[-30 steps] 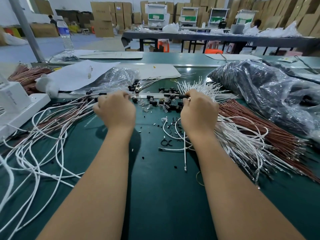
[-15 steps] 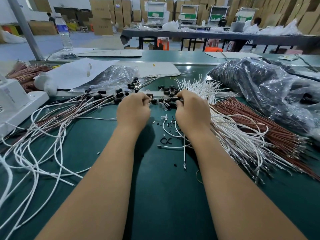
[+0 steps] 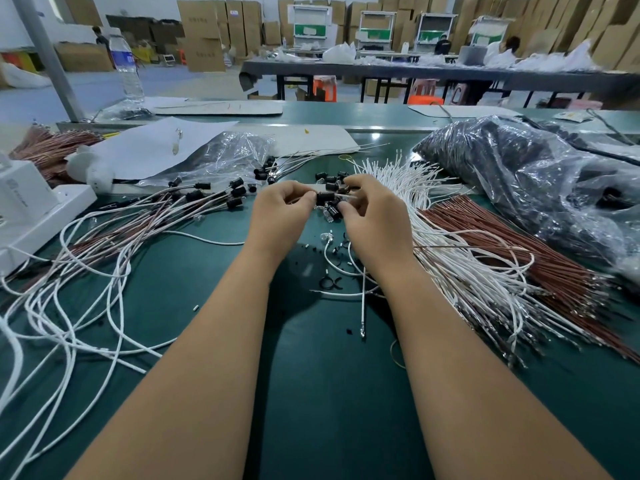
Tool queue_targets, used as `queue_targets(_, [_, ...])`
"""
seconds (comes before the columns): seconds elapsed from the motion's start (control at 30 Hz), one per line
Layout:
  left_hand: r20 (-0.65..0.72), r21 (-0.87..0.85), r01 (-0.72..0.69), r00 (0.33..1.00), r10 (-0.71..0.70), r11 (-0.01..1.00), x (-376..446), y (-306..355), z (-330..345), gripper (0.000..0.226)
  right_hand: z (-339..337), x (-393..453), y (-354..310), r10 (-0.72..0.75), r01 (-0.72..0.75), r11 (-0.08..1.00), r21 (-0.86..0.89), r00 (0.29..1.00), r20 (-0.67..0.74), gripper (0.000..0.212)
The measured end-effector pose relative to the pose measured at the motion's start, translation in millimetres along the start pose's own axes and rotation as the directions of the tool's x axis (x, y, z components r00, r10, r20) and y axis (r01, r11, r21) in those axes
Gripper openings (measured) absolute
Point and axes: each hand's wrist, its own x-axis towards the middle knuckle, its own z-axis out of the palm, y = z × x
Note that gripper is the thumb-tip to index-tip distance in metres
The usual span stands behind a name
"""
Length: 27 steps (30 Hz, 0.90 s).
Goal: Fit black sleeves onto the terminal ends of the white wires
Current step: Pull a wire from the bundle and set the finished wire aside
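My left hand (image 3: 277, 216) and my right hand (image 3: 375, 220) meet above the green table (image 3: 311, 393). Between their fingertips is a black sleeve (image 3: 325, 197); the left pinches it, and the right pinches a white wire (image 3: 346, 195) at its end. Loose black sleeves (image 3: 332, 180) lie just beyond the fingers. A fan of bare white wires (image 3: 460, 271) spreads to the right of my right hand. Wires with black sleeves fitted (image 3: 194, 195) lie to the left.
Brown wires (image 3: 540, 265) lie right of the white fan. A big plastic bag of black parts (image 3: 540, 188) fills the far right. A smaller clear bag (image 3: 235, 150), white paper (image 3: 156, 147) and a white device (image 3: 24, 209) sit on the left; a water bottle (image 3: 126, 67) stands behind.
My left hand has moved right, from the sleeved wires on the left to meet my right hand. Both hands now hold a black sleeve and wire between them.
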Motion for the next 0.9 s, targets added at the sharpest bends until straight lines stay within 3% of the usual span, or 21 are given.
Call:
queue_targets(0.17, [-0.069, -0.050, 0.047, 0.996, -0.050, 0.998, 3.3, -5.2, -6.4, 0.012, -3.3, 2.0, 2.5, 0.067, -0.062, 0.997, 0.054, 0.993, -0.095, 0.009])
queue_targets(0.5, [-0.002, -0.106, 0.088, 0.996, -0.089, 0.990, 5.0, -6.6, -7.9, 0.016, -4.6, 3.5, 1.3, 0.083, -0.066, 0.989, 0.136, 0.989, -0.124, 0.012])
queue_targets(0.9, [0.007, -0.106, -0.075, 0.997, 0.076, 0.992, 2.3, -3.7, -7.5, 0.016, -7.0, 8.5, 3.6, 0.271, -0.210, 0.902, 0.376, 0.955, -0.117, 0.005])
